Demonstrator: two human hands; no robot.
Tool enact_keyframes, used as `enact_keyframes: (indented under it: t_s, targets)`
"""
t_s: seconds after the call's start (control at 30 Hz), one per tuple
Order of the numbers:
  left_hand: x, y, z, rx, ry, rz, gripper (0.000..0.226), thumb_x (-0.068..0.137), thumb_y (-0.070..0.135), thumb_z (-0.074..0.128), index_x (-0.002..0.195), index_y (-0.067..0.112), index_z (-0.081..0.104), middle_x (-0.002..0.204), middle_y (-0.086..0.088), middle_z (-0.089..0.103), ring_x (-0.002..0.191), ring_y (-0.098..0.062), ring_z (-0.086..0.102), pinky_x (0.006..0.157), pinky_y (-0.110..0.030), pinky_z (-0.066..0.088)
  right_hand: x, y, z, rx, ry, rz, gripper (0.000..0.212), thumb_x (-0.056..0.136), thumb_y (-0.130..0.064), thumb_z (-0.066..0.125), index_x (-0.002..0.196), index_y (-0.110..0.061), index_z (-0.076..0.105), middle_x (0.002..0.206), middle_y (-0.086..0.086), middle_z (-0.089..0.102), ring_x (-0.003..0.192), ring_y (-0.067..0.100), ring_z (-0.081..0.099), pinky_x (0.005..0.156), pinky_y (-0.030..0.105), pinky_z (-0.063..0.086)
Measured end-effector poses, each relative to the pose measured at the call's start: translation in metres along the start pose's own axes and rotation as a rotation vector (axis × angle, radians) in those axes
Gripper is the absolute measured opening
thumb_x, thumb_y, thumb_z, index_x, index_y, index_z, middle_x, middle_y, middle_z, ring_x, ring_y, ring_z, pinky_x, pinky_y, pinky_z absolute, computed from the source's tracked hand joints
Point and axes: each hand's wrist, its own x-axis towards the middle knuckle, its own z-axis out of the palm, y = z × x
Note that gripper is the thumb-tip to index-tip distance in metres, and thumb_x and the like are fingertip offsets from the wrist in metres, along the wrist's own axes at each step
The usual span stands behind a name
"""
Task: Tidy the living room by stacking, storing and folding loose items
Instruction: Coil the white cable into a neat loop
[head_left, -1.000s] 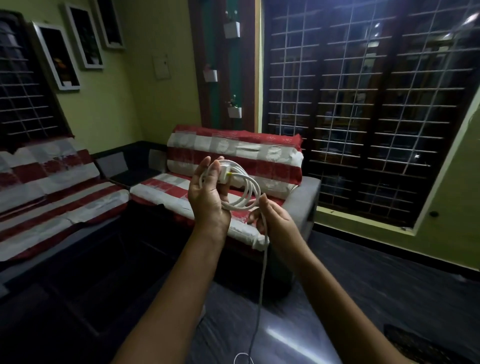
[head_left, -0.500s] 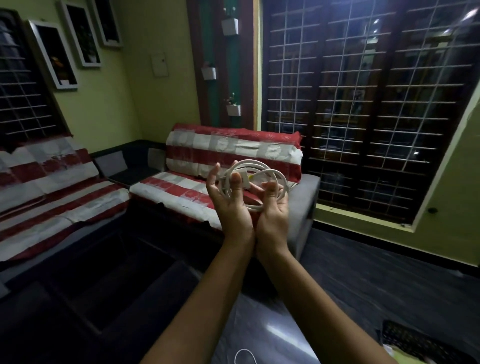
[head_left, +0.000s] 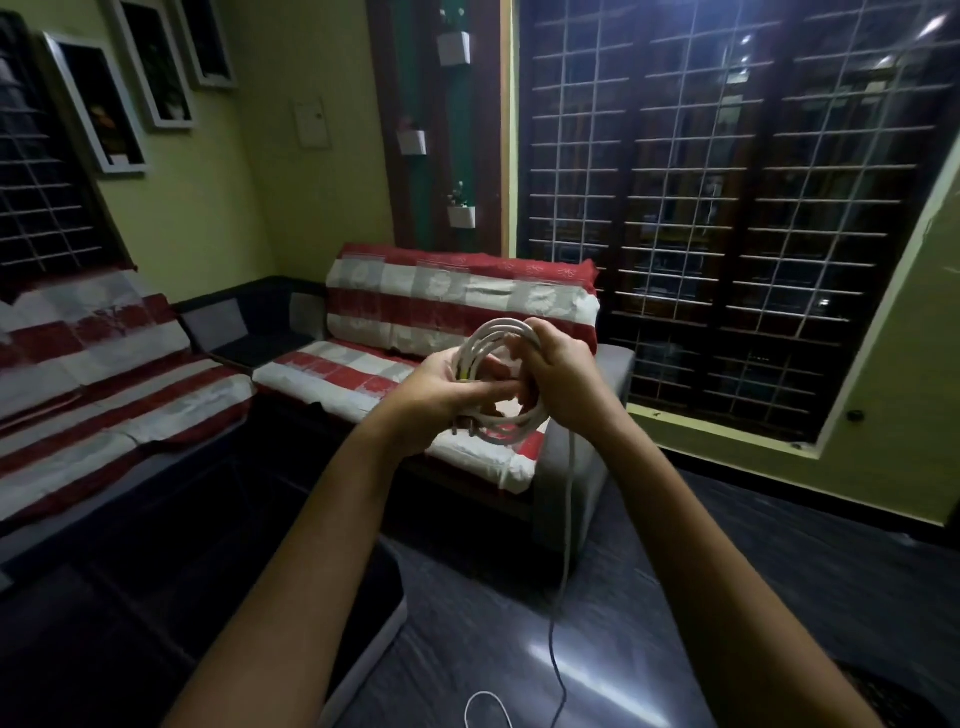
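Head view. Two sofas (head_left: 426, 322) draped in red-and-white covers met at the room's corner, with a barred window (head_left: 727, 208) to the right and a dark floor (head_left: 675, 597) below. In front of the nearer sofa, at chest height, both hands held a white cable (head_left: 506, 332) wound into a coil of several loops. The coil's plane stood roughly upright and faced the camera, its ring spanning the gap between the hands. The left hand (head_left: 441, 384) gripped the coil's left side, fingers curled through the loops, where a small yellow marking showed. The right hand (head_left: 563, 374) clasped the upper right arc, fingers wrapped over the strands. From beneath the right hand the unwound tail (head_left: 569, 519) dropped nearly straight down, its long axis vertical, to the floor, where a last loose loop (head_left: 485, 706) lay at the bottom edge of the view. The slack thus lay below and on the right hand's side, so the right hand appeared better placed to lift the next turn onto the coil while the left steadied it. Little cable seemed left to wind.
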Motion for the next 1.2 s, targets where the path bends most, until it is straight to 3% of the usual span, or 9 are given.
enact_keyframes:
  t_s: [0.13,0.23,0.3,0.5,0.67,0.77,0.93,1.07,1.2]
  targets:
    - [0.004,-0.011,0.0,-0.296,-0.054,0.019,0.032,0.076,0.021,0.071,0.103,0.007,0.062,0.08,-0.004,0.066,0.069,-0.015,0.063,0.072,-0.03,0.054,0.001,0.006,-0.004,-0.083,-0.042,-0.078,0.01,0.099,-0.018,0.045,0.095,-0.017,0.055,0.073,0.0,0.058,0.058,0.016,0.057,0.055,0.035,0.049]
    - [0.007,-0.022,0.008,-0.466,-0.056,-0.01,0.053,0.072,0.046,0.075,0.106,0.008,0.061,0.076,0.0,0.06,0.065,-0.012,0.056,0.069,-0.03,0.051,0.001,0.008,-0.006,-0.183,-0.016,-0.121,0.009,0.099,-0.019,0.046,0.099,-0.017,0.054,0.077,0.0,0.058,0.062,0.016,0.057,0.057,0.032,0.05]
    - [0.006,-0.02,0.008,-0.486,-0.091,-0.051,0.062,0.078,0.058,0.061,0.111,0.006,0.06,0.079,-0.002,0.059,0.069,-0.017,0.059,0.068,-0.033,0.052,0.0,0.009,-0.011,-0.179,-0.032,-0.12,0.008,0.099,-0.018,0.046,0.098,-0.021,0.054,0.078,-0.001,0.058,0.063,0.015,0.056,0.056,0.029,0.049]
    - [0.006,0.002,0.002,-0.417,-0.19,-0.152,0.037,0.089,0.038,0.049,0.107,0.007,0.06,0.061,-0.001,0.057,0.057,-0.014,0.062,0.06,-0.031,0.055,-0.001,0.009,-0.012,-0.129,-0.104,-0.15,0.008,0.098,-0.018,0.048,0.099,-0.02,0.056,0.092,-0.003,0.063,0.085,0.02,0.066,0.077,0.041,0.057]
    - [0.016,0.001,0.019,-0.463,0.011,-0.08,0.036,0.08,0.048,0.055,0.084,0.013,0.06,0.042,0.01,0.04,0.032,-0.002,0.038,0.037,-0.016,0.037,-0.003,0.009,-0.01,-0.311,0.009,-0.281,0.014,0.099,-0.021,0.047,0.105,-0.011,0.054,0.079,-0.011,0.053,0.067,0.002,0.055,0.06,0.017,0.045]
    - [0.017,0.0,0.02,-0.413,0.136,-0.07,0.045,0.075,0.054,0.059,0.084,0.009,0.058,0.043,0.01,0.04,0.031,-0.002,0.035,0.034,-0.015,0.03,-0.004,0.012,-0.004,-0.281,0.025,-0.255,0.018,0.098,-0.026,0.047,0.105,-0.011,0.054,0.074,-0.012,0.053,0.062,0.0,0.053,0.057,0.015,0.041]
    - [0.019,-0.003,0.015,-0.469,0.281,0.022,0.03,0.087,0.04,0.059,0.078,0.012,0.06,0.047,0.008,0.036,0.029,-0.001,0.029,0.032,-0.016,0.025,-0.009,0.009,-0.014,0.04,-0.091,-0.074,0.046,0.084,-0.056,0.053,0.097,-0.013,0.059,0.069,0.002,0.059,0.053,0.008,0.054,0.048,0.021,0.043]
    - [0.019,-0.006,0.008,-0.601,0.389,0.098,0.026,0.091,0.035,0.057,0.08,0.011,0.058,0.047,0.01,0.035,0.03,0.0,0.029,0.03,-0.014,0.027,-0.011,0.016,-0.029,0.143,-0.212,-0.007,0.039,0.082,-0.055,0.052,0.089,-0.019,0.064,0.071,0.005,0.065,0.047,0.01,0.055,0.044,0.017,0.042]
    - [0.023,-0.004,0.008,-0.774,0.547,0.238,0.026,0.093,0.039,0.054,0.08,0.016,0.054,0.051,0.009,0.035,0.033,-0.001,0.028,0.035,-0.016,0.03,-0.026,0.035,-0.016,0.382,-0.33,0.075,0.047,0.086,-0.045,0.048,0.103,-0.005,0.065,0.081,0.007,0.067,0.043,0.005,0.051,0.038,0.012,0.035]
